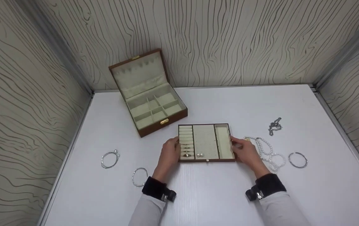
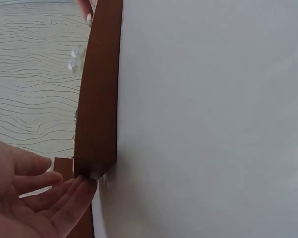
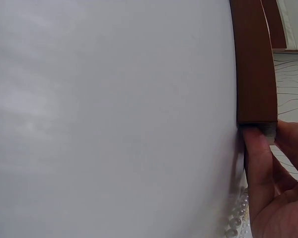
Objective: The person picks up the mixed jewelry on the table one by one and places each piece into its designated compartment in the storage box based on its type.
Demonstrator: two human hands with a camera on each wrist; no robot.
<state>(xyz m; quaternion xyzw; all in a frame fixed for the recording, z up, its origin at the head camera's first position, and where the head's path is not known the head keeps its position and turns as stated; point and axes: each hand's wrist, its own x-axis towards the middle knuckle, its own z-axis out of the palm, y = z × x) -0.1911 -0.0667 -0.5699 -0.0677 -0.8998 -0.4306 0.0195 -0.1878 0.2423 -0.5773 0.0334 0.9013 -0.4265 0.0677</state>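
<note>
A brown jewelry tray [image 1: 205,139] with a cream lining is held by both hands in front of me. My left hand [image 1: 168,153] grips its left end, fingers at the lower corner in the left wrist view. My right hand [image 1: 249,153] holds the opposite end, the fingers [image 3: 258,153] against the side wall in the right wrist view. Several rings [image 1: 187,155] sit in the padded rolls on the tray's left. A pair of pearl earrings [image 1: 200,155] is in the middle section, and the long right compartment holds nothing visible.
Behind the tray stands a brown jewelry box [image 1: 163,127], lid up, with bare compartments. Two bracelets, a beaded bracelet [image 1: 110,160] and a silver bangle [image 1: 139,177], lie on the left. Pearl strands [image 1: 264,146], a silver chain [image 1: 274,126] and another bangle [image 1: 298,160] lie right. Patterned walls enclose the table.
</note>
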